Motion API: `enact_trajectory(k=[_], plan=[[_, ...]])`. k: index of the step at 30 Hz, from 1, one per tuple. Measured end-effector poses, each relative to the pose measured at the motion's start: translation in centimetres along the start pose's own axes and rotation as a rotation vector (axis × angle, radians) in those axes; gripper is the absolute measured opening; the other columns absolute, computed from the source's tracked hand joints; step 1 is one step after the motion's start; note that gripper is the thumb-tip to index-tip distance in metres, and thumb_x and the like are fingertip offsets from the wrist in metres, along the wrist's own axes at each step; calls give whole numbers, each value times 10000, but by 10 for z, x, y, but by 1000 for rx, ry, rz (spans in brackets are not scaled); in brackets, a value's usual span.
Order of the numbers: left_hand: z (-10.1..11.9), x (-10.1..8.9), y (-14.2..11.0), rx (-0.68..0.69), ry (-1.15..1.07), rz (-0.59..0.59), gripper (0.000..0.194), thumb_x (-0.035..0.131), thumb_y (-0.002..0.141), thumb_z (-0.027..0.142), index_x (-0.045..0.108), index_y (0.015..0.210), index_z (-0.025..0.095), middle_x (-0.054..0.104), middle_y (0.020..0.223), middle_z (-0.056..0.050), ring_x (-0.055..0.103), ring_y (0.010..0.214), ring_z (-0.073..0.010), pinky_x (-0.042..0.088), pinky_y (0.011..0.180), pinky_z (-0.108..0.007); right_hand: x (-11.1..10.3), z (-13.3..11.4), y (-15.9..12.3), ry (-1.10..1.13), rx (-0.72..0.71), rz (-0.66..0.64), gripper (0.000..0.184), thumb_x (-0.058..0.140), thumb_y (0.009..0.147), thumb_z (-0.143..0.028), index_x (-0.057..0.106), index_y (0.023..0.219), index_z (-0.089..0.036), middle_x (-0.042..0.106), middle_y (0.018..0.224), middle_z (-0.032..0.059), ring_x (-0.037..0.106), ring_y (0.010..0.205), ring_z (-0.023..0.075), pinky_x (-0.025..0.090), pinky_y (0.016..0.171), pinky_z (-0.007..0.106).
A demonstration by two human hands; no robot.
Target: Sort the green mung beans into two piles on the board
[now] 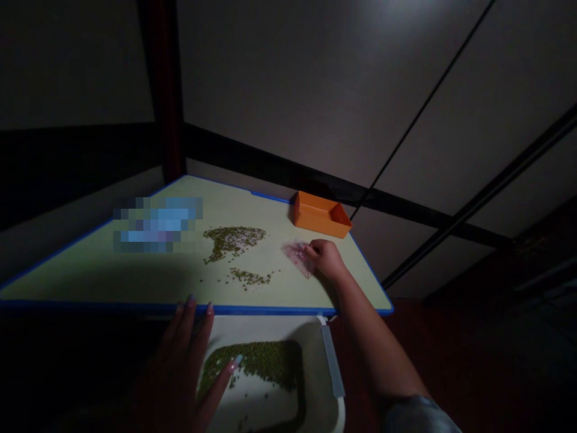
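Observation:
My right hand (328, 260) is closed, its fingers pinching the edge of a small clear plastic bag (296, 257) with pinkish-red specks, low over the right side of the pale table top (270, 294). My left hand (183, 355) is open, with spread fingers at the near blue edge of the table and over the left side of a white plastic tub (318, 361). Small green beans (265, 359), seemingly mung beans, lie inside the tub. More green beans (225, 242) are scattered in two patches on the table, left of the bag.
An orange open box (322, 216) stands at the table's far right corner. On the left side lies a blurred-out bluish thing (162, 222). Grey panelled doors (315, 90) rise right behind the table. A grey clip handle (332, 361) runs along the tub's right rim.

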State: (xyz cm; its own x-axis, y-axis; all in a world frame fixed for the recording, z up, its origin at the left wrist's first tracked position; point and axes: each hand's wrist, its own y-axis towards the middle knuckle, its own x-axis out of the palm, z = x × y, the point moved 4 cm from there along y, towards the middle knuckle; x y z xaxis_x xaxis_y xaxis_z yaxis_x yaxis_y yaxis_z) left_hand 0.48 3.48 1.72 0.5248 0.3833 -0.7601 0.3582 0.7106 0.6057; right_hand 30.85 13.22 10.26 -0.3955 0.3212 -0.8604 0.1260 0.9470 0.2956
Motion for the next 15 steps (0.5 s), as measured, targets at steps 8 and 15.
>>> enact_trajectory(k=[8,15], plan=[[-3,4,0,-6,1,-6,762,403,851,498,114,1482,186,114,1587,-150,241,1416,-361,380,1055,-537,-6,5,-4,153,-7,253,406,444,887,-386,413,534,-187,406,524,-34,348,530,98,238,527,238],[-2,-1,4,34,35,-26,779,429,821,564,276,1428,102,253,1527,-240,286,1388,-394,410,1023,-534,-5,5,-4,147,-38,249,385,428,901,-355,403,554,-191,430,562,-26,367,555,107,251,550,240]])
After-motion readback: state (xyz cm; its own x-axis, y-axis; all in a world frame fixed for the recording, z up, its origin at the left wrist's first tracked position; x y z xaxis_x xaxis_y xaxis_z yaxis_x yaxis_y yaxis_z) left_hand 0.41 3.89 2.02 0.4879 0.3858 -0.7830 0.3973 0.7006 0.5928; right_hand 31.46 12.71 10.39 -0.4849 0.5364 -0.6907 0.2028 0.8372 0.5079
